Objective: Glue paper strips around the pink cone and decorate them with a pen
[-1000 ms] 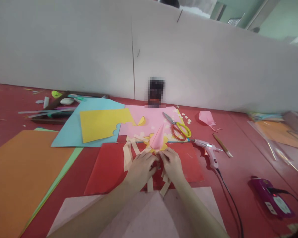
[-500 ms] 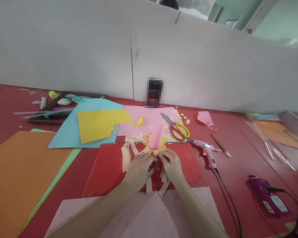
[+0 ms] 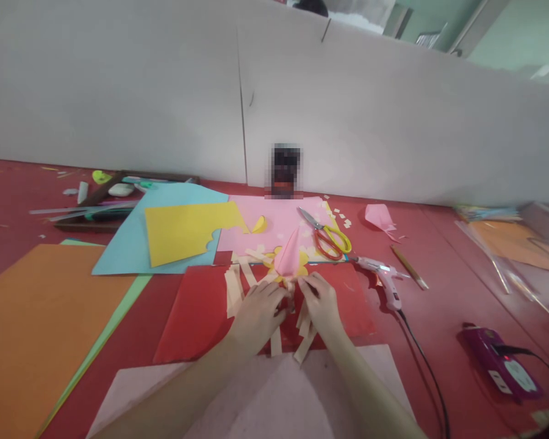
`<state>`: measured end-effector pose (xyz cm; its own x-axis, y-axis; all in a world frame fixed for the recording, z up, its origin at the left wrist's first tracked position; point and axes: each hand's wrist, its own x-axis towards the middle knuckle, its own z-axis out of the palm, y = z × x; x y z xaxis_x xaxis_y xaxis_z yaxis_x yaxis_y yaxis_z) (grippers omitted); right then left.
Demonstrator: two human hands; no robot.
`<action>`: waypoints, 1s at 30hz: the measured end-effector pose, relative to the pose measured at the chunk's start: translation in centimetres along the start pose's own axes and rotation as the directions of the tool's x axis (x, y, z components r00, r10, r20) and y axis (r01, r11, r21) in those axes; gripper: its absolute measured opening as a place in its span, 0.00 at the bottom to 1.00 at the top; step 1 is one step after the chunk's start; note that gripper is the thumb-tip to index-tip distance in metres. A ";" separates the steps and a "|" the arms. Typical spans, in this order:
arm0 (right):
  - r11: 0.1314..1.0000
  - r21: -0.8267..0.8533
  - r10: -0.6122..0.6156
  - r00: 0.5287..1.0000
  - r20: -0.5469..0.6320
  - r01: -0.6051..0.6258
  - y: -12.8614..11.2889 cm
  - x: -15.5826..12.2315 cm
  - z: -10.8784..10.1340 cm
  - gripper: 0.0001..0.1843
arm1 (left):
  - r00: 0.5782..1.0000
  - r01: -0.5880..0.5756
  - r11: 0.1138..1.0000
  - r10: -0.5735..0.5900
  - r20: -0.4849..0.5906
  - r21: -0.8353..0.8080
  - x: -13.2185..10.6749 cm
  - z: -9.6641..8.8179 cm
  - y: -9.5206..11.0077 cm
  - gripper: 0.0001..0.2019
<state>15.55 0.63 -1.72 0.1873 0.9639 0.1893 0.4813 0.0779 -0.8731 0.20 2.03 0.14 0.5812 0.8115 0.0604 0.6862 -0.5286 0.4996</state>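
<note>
The pink paper cone (image 3: 287,259) sits against a yellow flower cutout (image 3: 302,267) at mid-frame. Just below, the left hand (image 3: 260,310) has fingers curled narrowly beside a small beige strip (image 3: 290,286); the right hand (image 3: 321,300) has thumb and forefinger close together. Whether either grips cannot be told. At lower right, a purple power block (image 3: 498,362) bears a pale label (image 3: 520,375), its print too small to read.

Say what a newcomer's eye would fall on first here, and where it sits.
Probably the pink cone near the middle, overlapping a yellow flower shape. Next, perhaps, the scissors with red and yellow handles, beyond it to the right, and the large orange sheet at the left.
</note>
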 end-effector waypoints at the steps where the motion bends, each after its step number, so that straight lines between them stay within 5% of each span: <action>1: 0.999 0.032 0.013 1.000 0.000 -0.013 -0.1 0.0 -0.1 0.14 | 1.000 -0.002 1.000 0.002 0.000 -0.004 0.0 0.0 0.0 0.05; 7: 0.995 0.094 0.045 0.998 -0.032 -0.042 -0.4 -0.2 -0.5 0.14 | 1.000 0.003 1.000 -0.003 -0.001 -0.003 0.1 -0.1 0.1 0.04; 12: 0.990 -0.130 -0.034 0.995 0.096 0.046 -0.3 0.0 -0.1 0.14 | 1.000 0.005 1.000 -0.005 -0.003 -0.003 0.0 -0.1 0.3 0.05; 21: 0.970 -0.244 0.015 0.999 0.029 -0.008 0.1 0.5 0.5 0.17 | 0.999 -0.021 1.000 0.021 -0.024 0.017 0.1 -0.1 0.1 0.03; 26: 0.996 0.026 0.080 0.997 -0.022 -0.079 -0.1 0.9 -0.6 0.16 | 0.991 -0.085 0.996 0.085 -0.099 0.007 -0.2 0.0 0.0 0.02; 30: 0.954 0.242 0.218 0.963 -0.158 -0.177 0.1 1.0 -2.8 0.18 | 0.931 -0.183 0.983 0.168 -0.324 -0.014 -0.2 -0.5 -0.2 0.07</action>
<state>18.17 0.87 -0.32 0.4204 0.9052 0.0627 0.2193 -0.0343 -0.9750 -0.25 2.04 0.43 0.5147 0.7471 0.4205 0.5623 -0.6645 0.4922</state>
